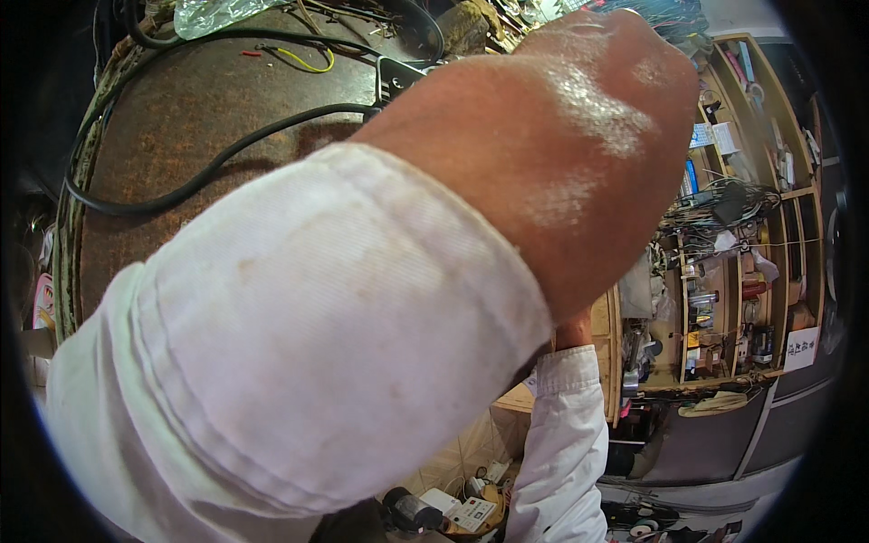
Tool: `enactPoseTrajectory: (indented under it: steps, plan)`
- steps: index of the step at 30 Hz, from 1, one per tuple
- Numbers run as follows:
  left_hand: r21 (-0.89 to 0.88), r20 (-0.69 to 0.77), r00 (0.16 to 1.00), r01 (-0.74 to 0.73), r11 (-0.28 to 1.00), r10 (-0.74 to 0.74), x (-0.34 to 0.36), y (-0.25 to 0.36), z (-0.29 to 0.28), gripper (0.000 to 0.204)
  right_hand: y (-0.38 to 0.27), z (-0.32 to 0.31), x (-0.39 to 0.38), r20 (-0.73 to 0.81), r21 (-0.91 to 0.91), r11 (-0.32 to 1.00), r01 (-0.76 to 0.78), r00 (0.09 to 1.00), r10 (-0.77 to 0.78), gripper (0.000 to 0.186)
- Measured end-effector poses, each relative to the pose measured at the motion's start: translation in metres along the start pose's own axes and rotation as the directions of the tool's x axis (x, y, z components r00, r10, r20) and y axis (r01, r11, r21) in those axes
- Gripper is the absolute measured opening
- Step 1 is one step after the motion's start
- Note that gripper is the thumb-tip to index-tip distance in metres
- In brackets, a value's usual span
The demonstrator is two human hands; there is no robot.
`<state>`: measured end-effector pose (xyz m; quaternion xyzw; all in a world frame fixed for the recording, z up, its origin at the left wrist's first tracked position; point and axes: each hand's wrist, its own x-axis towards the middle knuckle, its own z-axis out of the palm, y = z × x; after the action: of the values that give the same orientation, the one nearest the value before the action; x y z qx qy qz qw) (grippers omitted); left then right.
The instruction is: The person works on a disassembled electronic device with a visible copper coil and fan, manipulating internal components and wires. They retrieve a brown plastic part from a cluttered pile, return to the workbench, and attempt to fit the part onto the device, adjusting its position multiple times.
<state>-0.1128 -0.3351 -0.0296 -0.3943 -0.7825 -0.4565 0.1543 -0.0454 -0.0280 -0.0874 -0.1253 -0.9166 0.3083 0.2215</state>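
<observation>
My left forearm, in a rolled white sleeve, fills the middle of the head view and reaches to the upper right, where the back of my left hand (606, 54) shows with its fingers hidden. Behind that forearm my right hand is hidden; only its wrist (572, 330) shows above a white sleeve. Just left of my left forearm lie a black device with a metal bracket (396, 80), a thick black cable (231, 149) and a short yellow-green wire (308, 63) on a worn dark worktop (145, 199). What either hand holds or touches cannot be seen.
Wooden shelves (778, 195) crammed with wires, small boxes and tools stand on the right. A clear plastic bag (208, 14) lies at the top left. Cartons and a black cylinder (407, 507) sit low near the tiled floor (453, 452). Clutter also lines the top edge.
</observation>
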Motion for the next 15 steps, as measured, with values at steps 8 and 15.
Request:
enactPoseTrajectory:
  steps: [8, 15]
  plan:
    - [0.001, -0.022, 1.0, 0.004, 1.0, -0.004, 0.013, 0.004, -0.008, 0.013, 0.0, -0.001, 0.0, -0.004, -0.057, 0.998, -0.001, 1.0, 0.0, 0.015]
    - [-0.001, -0.044, 0.999, -0.003, 1.0, 0.003, 0.013, 0.0, -0.004, 0.014, -0.001, 0.001, 0.0, 0.001, 0.08, 0.995, -0.055, 0.998, 0.055, 0.016]
